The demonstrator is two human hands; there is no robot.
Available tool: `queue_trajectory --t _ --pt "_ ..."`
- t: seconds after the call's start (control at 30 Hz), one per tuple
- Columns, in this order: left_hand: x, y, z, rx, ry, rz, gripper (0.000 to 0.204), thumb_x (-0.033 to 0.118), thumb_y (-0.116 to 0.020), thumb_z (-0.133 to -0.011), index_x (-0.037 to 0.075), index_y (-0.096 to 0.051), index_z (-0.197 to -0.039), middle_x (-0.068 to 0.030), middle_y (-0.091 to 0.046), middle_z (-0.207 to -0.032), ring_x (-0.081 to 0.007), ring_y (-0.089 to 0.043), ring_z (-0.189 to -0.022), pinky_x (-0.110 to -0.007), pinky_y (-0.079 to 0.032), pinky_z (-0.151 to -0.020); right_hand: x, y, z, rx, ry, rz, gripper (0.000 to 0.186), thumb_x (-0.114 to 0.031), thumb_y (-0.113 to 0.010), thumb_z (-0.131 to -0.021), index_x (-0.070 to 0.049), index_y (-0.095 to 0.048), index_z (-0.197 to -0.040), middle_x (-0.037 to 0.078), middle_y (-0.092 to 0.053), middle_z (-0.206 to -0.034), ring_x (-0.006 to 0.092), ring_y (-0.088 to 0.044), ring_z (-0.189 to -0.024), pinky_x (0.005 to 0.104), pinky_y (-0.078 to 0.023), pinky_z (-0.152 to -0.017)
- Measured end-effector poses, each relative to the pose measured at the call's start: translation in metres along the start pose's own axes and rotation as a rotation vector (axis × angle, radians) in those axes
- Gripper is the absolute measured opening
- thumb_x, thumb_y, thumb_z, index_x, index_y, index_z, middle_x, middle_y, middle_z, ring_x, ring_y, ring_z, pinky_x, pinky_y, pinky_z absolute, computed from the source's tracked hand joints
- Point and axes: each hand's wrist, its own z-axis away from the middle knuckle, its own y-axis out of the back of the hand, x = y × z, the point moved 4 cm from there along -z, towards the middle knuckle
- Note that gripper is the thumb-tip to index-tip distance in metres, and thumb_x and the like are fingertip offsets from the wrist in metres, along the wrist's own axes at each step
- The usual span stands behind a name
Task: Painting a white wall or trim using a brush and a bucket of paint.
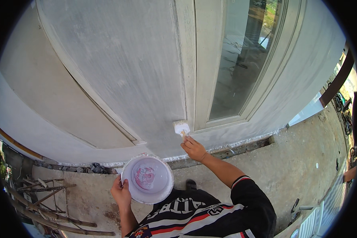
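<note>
My right hand [195, 148] is closed round the handle of a wide paintbrush [181, 127]. The brush head is coated in white and lies against the grey wall [123, 63], just left of the lower corner of a window frame [202, 79]. Down to the left, my left hand [121, 192] grips the rim of a round white bucket [167, 178], with the thumb over the edge. White paint with pinkish streaks [144, 177] covers the bottom of the bucket, which is tilted toward me.
A shallow rubble-lined gap [242, 150] runs along the foot of the wall. At the lower left stands a wooden ladder-like frame [47, 202]. Concrete ground [301, 154] stretches to the right, with a white slatted metal piece [311, 222] at lower right. The window holds glass [242, 67].
</note>
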Motion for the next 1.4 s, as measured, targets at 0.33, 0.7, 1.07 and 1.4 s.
queue_trajectory --t 0.33,0.7,1.07,1.4 --pt "-0.007 0.003 0.005 0.039 0.040 0.066 0.024 -0.005 -0.054 -0.081 -0.009 -0.056 -0.105 -0.0140 -0.065 -0.090 -0.0144 -0.061 -0.081 -0.026 -0.046 -0.073 0.047 0.057 -0.077 -0.056 -0.196 -0.356 0.015 -0.003 -0.058 -0.074 -0.008 -0.059 -0.088 0.005 -0.055 -0.088 0.0239 -0.057 -0.083 0.0341 -0.050 -0.068" --pt "-0.008 0.006 0.011 0.063 0.037 0.072 0.025 -0.005 -0.054 -0.082 -0.009 -0.056 -0.106 -0.0139 -0.065 -0.092 -0.0150 -0.061 -0.083 -0.026 -0.046 -0.075 0.018 0.267 -0.243 0.208 0.087 -0.077 0.013 -0.003 -0.064 -0.075 -0.007 -0.061 -0.086 0.004 -0.054 -0.077 0.0216 -0.056 -0.063 0.0293 -0.046 -0.055" --pt "-0.012 0.005 0.015 0.067 0.068 0.050 0.026 -0.003 -0.055 -0.082 -0.009 -0.055 -0.107 -0.0127 -0.065 -0.091 -0.0138 -0.060 -0.081 -0.024 -0.045 -0.074 0.008 0.282 -0.300 0.681 0.664 0.333 0.013 -0.003 -0.064 -0.073 -0.004 -0.060 -0.085 0.006 -0.054 -0.075 0.0200 -0.055 -0.069 0.0293 -0.049 -0.060" --pt "-0.014 0.008 0.020 0.106 0.089 0.113 0.025 -0.005 -0.055 -0.081 -0.009 -0.056 -0.106 -0.0135 -0.065 -0.091 -0.0151 -0.061 -0.081 -0.025 -0.046 -0.074 0.007 0.106 -0.157 0.163 0.652 0.340 0.028 -0.024 -0.055 -0.073 -0.001 -0.057 -0.089 0.009 -0.052 -0.085 0.0271 -0.054 -0.092 0.0359 -0.049 -0.087"
